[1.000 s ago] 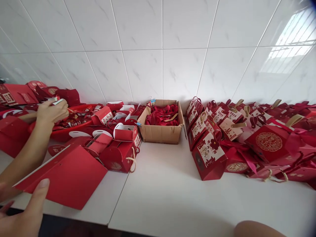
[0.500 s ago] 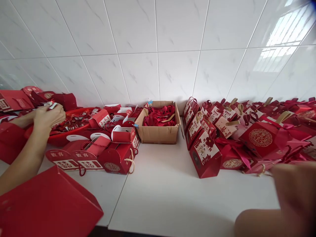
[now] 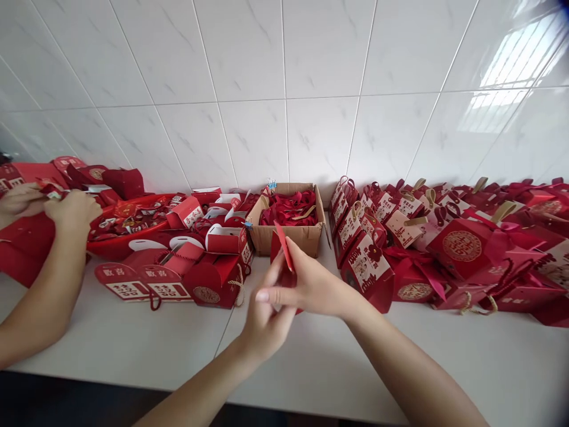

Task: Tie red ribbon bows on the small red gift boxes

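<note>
Both my hands meet over the white table, just in front of the cardboard box of ribbons. Between them is a red gift box [image 3: 285,246], seen nearly edge-on; my fingers cover most of it. My left hand [image 3: 268,317] grips it from below and the left. Coming in from the right, my right hand [image 3: 317,284] has its fingers against the upper panel, with its thumb stretched across toward my left hand. The open cardboard box [image 3: 287,236] behind holds dark red ribbons [image 3: 291,207].
At left, a co-worker's hands [image 3: 73,210] handle a small item beside a red basin [image 3: 118,246] of wrapped sweets. Red boxes [image 3: 208,281] with rope handles stand nearer. Rows of finished-looking red boxes [image 3: 364,270] with ribbon loops fill the right, against a tiled wall [image 3: 320,136].
The red gift box has moved from the lower left to the middle. My right hand has come in from the far right to meet it. The co-worker's hands have shifted left.
</note>
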A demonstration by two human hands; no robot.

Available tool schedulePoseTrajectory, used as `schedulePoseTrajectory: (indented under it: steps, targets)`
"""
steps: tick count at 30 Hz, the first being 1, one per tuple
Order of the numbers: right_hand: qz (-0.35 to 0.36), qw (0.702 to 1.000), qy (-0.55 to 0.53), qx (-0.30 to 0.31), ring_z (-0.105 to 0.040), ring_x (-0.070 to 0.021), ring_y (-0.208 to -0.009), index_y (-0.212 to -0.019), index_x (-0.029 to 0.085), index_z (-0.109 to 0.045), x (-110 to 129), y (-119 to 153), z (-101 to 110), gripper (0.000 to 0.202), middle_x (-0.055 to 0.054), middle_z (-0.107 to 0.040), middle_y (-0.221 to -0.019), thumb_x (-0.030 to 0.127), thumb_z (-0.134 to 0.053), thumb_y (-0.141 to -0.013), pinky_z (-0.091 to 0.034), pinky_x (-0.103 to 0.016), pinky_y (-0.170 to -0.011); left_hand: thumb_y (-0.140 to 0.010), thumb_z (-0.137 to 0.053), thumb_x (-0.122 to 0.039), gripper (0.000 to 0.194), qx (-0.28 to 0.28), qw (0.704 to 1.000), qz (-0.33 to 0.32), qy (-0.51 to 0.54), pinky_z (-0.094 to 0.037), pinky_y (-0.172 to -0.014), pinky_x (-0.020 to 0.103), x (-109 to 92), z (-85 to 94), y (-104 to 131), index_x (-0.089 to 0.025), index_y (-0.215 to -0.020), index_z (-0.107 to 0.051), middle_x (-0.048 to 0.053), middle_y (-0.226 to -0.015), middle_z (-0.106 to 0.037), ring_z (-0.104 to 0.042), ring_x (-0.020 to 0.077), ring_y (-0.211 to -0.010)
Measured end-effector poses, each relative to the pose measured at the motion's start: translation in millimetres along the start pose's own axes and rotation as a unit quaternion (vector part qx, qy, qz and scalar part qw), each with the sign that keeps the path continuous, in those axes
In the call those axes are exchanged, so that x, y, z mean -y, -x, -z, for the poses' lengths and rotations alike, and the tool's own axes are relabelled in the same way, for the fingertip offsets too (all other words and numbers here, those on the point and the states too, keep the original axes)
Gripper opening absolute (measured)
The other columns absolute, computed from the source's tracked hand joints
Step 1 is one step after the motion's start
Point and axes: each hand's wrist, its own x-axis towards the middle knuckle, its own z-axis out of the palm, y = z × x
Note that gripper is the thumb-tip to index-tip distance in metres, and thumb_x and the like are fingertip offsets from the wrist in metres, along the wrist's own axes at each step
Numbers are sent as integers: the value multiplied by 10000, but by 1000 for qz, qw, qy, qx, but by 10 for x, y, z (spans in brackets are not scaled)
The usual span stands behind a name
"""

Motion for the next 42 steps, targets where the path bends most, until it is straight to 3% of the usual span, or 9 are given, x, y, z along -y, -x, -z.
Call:
schedulePoseTrajectory:
  steps: [5,8,12,16,18,23,30,35,42]
  targets:
    - [-25,1000,-5,-15,-547,-262,-1145,-1403,195,-358,-368,-162,226,760,-106,-591,-1226,435,-685,-760,-459,-417,-967,-790,-469,-117,553,74,997,2,-31,-269,-1126,446,280,-29,-216,-207,-1335,-445,86,-1362,-496,-336,267,-1353]
    - [-12,999,12,-51,-540,-232,-1164,-1347,207,-450,-453,-178,354,545,-83,-578,-1270,218,-583,-819,-442,-392,-987,-808,-498,-152,432,26,995,-40,-91,-354,-1068,400,422,94,-395,-211,-1236,-506,90,-1325,-515,-432,245,-1279]
    - [-20,996,11,-90,-623,-218,-984,-1143,197,-603,-492,-174,434,377,-68,-648,-1126,111,-513,-787,-529,-334,-777,-780,-621,-264,380,-96,987,-36,-122,-422,-971,377,491,277,-681,-202,-1136,-505,106,-1255,-520,-471,256,-1216]
    - [-7,992,-92,-81,-641,-189,-800,-1016,193,-585,-579,-224,426,223,-45,-656,-947,194,-550,-796,-527,-297,-640,-802,-621,-349,396,82,993,72,43,-487,-871,370,515,435,-772,-194,-1154,-528,96,-1164,-616,-583,260,-1081]
    - [13,991,-121,-60,-629,-172,-749,-978,188,-566,-640,-267,405,181,-30,-641,-885,225,-559,-801,-518,-289,-621,-804,-621,-371,327,111,986,91,89,-518,-774,342,559,485,-737,-170,-1060,-591,84,-1036,-680,-641,242,-928]
    - [47,993,-87,-65,-596,-166,-830,-839,176,-568,-692,-301,374,66,-29,-621,-900,184,-587,-777,-493,-299,-734,-777,-662,-330,294,-9,1000,12,10,-522,-759,295,706,512,-624,-187,-1032,-642,66,-1057,-686,-647,209,-904]
    - [43,998,37,-18,-621,-186,-852,-844,181,-618,-543,-196,448,175,-48,-674,-947,353,-630,-810,-497,-288,-719,-808,-618,-217,69,6,995,-95,-33,-538,-734,260,739,514,-532,-189,-863,-651,74,-1017,-702,-664,183,-902]
    - [37,997,35,-52,-645,-176,-865,-1021,189,-625,-595,-239,397,201,-41,-696,-967,288,-567,-856,-517,-278,-717,-747,-667,-154,175,18,982,-171,-79,-541,-763,289,756,510,-494,-189,-909,-611,92,-1055,-688,-665,206,-934]
    - [-4,996,80,32,-646,-180,-932,-1121,236,-633,-526,-150,526,356,-7,-684,-1065,281,-676,-771,-534,-272,-781,-788,-630,-120,132,-15,975,-199,-98,-520,-818,278,746,448,-475,-196,-890,-596,60,-981,-690,-654,166,-911]
